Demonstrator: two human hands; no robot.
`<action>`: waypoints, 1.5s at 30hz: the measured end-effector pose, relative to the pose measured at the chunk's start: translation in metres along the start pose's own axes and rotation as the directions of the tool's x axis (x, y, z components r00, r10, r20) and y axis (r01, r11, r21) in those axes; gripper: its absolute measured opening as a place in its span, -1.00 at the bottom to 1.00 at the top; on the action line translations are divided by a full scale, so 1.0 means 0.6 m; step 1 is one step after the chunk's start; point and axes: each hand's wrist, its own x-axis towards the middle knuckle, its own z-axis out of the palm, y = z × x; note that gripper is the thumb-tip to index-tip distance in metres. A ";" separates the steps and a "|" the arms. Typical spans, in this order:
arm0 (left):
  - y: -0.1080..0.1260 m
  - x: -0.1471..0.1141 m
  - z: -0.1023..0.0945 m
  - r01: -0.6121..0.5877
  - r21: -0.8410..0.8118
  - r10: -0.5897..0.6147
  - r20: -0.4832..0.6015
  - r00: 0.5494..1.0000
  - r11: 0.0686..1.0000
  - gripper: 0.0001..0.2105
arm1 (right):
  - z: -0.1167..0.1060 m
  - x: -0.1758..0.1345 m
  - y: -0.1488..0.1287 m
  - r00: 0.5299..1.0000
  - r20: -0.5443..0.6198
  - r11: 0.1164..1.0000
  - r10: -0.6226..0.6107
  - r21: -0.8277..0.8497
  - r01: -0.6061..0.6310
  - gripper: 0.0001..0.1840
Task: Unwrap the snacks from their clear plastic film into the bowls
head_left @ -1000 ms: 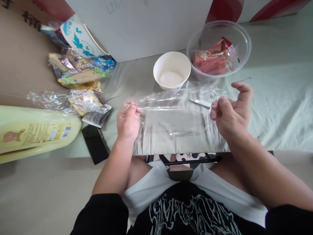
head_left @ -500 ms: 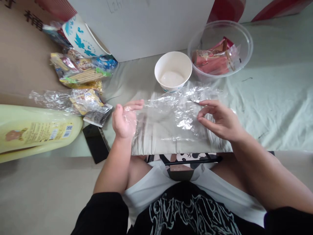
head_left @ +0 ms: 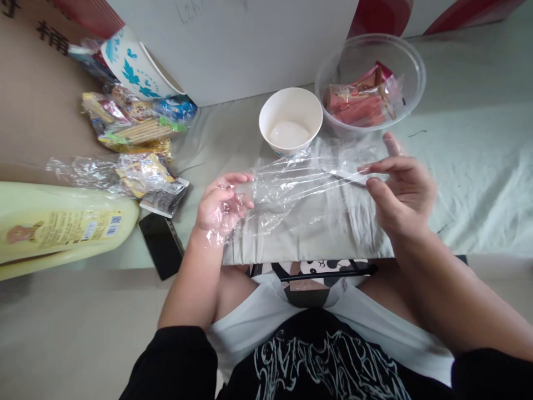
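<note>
Clear plastic film (head_left: pixel 287 194) stretches above the table (head_left: pixel 478 166) between the half-open left hand (head_left: pixel 219 208), where it drapes loosely curled fingers, and the right hand (head_left: pixel 402 191), likely set apart to spread it. The right is partly open too; whether its fingertips pinch the film, I cannot tell.

Both forearms reach over the desk's (head_left: pixel 478 194) near edge, the left hand (head_left: pixel 220 206) loosely curled, the right hand (head_left: pixel 405 191) turned palm inward, one finger raised toward the far edge.
</note>
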 end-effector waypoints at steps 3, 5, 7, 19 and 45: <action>0.001 0.006 0.003 0.003 -0.017 -0.004 -0.032 0.999 1.000 -0.82 | -0.001 0.000 0.006 0.998 0.032 0.998 -0.051 0.031 0.050 -0.84; -0.001 0.010 0.002 -0.007 -0.002 0.007 -0.063 0.998 1.000 -0.82 | -0.002 0.000 0.008 0.999 0.051 0.999 0.008 0.046 -0.011 -0.82; -0.004 0.013 0.002 -0.017 0.011 0.018 -0.090 0.996 1.000 -0.82 | -0.001 -0.001 0.007 0.998 0.045 0.997 0.047 0.064 -0.050 -0.80; -0.015 0.032 0.002 0.007 0.139 0.019 -0.191 0.981 0.990 -0.89 | 0.006 0.012 0.002 0.974 -0.058 0.972 0.219 0.097 -0.213 -0.67; -0.019 0.019 0.038 0.266 -0.002 -0.242 0.411 0.879 0.964 -0.87 | 0.008 0.013 -0.005 0.890 0.369 0.889 -0.269 -0.261 0.377 -0.61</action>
